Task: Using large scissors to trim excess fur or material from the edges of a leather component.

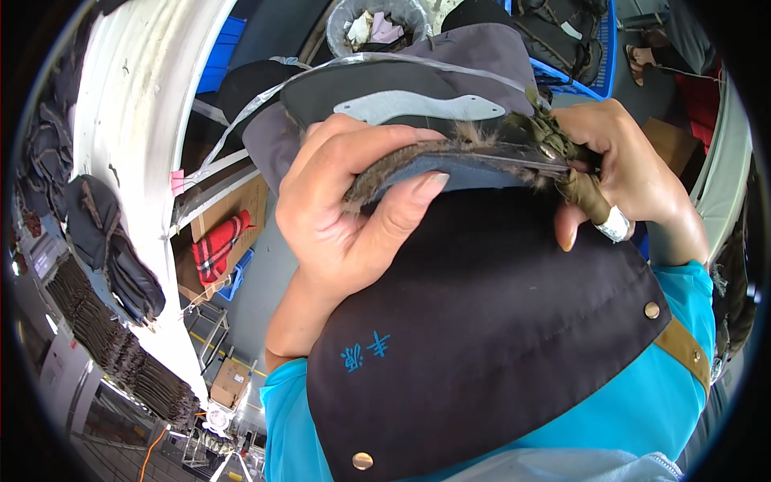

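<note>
My left hand [345, 201] is closed around a curved piece with a brown furry edge and a smooth blue-grey side [474, 173], its thumb on the blue-grey side. At the right end of that piece are scissors [548, 151] with handles wrapped in olive cloth. My right hand [634, 153] grips them, its fingers partly hidden behind the wrapping. The narrow metal blades lie along the furry edge; whether they are apart I cannot tell. Loose fur tufts stick up along the upper edge. A dark apron [482, 321] covers my front below the hands.
Beyond my hands, a pale grey curved strip [418, 106] lies on dark grey material. A lined waste bin [337, 28] stands behind it. A blue basket [606, 48] holds dark pieces. On the left, a white table [128, 120] carries dark pieces; red plaid cloth [221, 245] lies below.
</note>
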